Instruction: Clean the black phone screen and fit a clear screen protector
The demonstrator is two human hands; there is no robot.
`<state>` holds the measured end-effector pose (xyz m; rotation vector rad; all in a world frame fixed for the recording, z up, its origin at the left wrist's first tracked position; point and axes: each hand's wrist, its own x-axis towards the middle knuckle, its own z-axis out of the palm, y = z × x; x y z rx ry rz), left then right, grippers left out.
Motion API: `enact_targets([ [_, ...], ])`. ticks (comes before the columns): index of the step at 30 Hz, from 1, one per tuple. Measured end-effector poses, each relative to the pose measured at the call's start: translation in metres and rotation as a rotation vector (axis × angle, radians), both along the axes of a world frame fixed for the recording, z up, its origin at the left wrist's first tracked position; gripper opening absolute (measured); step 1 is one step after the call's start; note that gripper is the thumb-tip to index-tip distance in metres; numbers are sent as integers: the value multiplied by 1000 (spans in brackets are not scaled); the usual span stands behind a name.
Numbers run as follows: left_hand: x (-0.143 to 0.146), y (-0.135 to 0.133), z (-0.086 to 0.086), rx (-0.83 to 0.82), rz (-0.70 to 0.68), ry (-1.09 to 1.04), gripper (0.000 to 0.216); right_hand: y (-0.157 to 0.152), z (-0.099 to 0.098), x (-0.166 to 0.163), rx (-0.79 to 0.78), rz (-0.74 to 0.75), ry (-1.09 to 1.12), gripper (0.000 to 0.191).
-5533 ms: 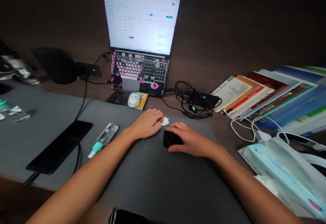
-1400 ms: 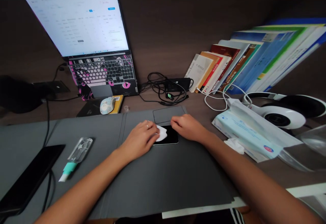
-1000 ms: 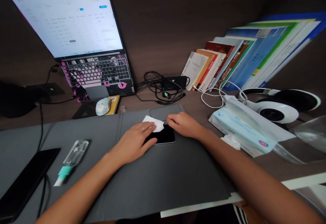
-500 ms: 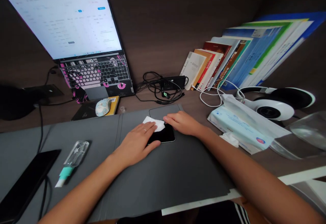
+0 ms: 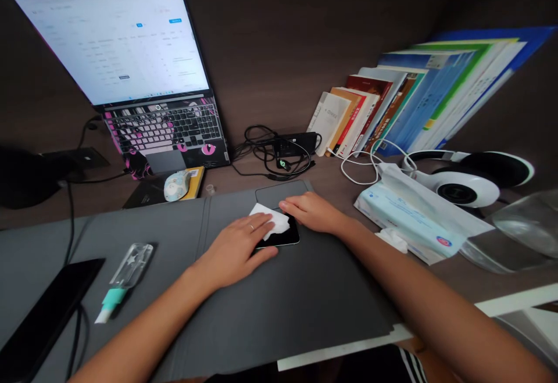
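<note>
My left hand (image 5: 238, 249) presses a folded white tissue (image 5: 278, 223) with its fingers against the dark glass of a phone (image 5: 285, 239). The thumb lies apart, along the phone's near side. My right hand (image 5: 316, 211) is closed at the phone's far right corner, with thumb and curled fingers on its edge. The phone lies flat on a grey desk mat (image 5: 305, 296), partly covered by the tissue and both hands. On the mat to the left lies a clear spray bottle (image 5: 133, 264) with a mint-green collar.
A laptop (image 5: 165, 121) stands open at the back left, with a mouse (image 5: 176, 185) before it. At the right are a tissue pack (image 5: 407, 214), white headphones (image 5: 466, 188) and leaning books (image 5: 392, 104). Tangled cables (image 5: 279, 150) lie behind the mat. A black slab (image 5: 52, 313) rests front left.
My left hand has slid the tissue a little to the right and nearer across the phone's glass. My right hand keeps its place at the phone's corner. The view has shifted slightly.
</note>
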<state>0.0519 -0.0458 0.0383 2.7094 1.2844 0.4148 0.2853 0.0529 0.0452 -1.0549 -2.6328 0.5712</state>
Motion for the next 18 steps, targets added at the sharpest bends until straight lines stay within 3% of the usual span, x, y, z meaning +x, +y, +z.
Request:
enact_targets([
  [5, -2, -1, 7, 24, 86, 23, 37, 0, 1, -1, 1, -10, -6, 43],
  [9, 0, -2, 6, -12, -55, -52, 40, 0, -1, -1, 18, -27, -17, 43],
  [13, 3, -1, 0, -76, -219, -61, 60, -2, 0, -2, 47, -25, -30, 43],
  [18, 6, -1, 0, -105, -271, -11, 63, -3, 3, -2, 70, -15, -41, 44],
])
